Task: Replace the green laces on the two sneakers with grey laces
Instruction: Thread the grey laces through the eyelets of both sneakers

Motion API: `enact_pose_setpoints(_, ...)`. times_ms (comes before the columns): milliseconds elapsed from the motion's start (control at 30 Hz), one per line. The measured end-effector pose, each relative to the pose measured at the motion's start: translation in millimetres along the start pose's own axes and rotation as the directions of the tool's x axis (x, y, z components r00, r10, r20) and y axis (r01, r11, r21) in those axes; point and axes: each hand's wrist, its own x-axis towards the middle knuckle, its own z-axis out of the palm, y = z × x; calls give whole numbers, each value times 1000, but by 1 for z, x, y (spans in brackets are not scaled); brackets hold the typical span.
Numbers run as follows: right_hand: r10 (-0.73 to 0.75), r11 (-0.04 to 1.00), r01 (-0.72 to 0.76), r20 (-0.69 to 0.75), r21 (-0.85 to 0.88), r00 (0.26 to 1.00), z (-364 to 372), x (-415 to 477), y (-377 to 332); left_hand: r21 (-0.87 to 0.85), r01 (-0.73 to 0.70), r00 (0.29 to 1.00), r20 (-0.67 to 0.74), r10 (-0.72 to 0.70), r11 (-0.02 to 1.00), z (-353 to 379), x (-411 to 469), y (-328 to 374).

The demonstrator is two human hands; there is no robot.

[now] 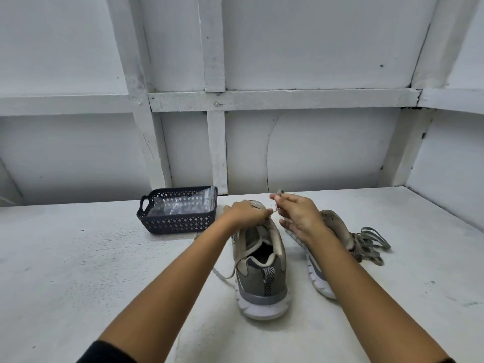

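White tabletop (78, 258). Left hand (245, 212), right hand (298, 213) pinch pale flat lace (280, 192) atop grey mesh sneaker (262, 279); likely threading, next eyelet needs aim.

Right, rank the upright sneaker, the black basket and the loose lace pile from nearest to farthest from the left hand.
1. Upright sneaker, in the middle; the left hand is on it, pinching the lace.
2. Black basket, just to its left.
3. Loose lace pile, far right, past the tipped sneaker.
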Motion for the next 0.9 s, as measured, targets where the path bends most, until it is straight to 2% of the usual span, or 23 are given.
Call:
enact_pose_setpoints(133,-72,993,64,-81,-99,994,9,11,15,-275,-52,996,56,70,960,5,3,-2)
enact_pose_setpoints(233,-124,977,102,-110,-187,986,11,17,23,-549,76,993,113,-16,832,7,0,-13)
enact_pose_setpoints(333,-150,968,121,-119,-218,981,12,22,32,-695,148,987,149,-60,704,11,4,-23)
enact_pose_setpoints(700,-308,900,231,-166,-369,937,16,31,51,-822,180,983,167,-74,540,15,8,-28)
enact_pose_setpoints(900,-421,775,319,-70,-545,904,11,25,50,-812,166,986,139,-91,560,16,6,-24)
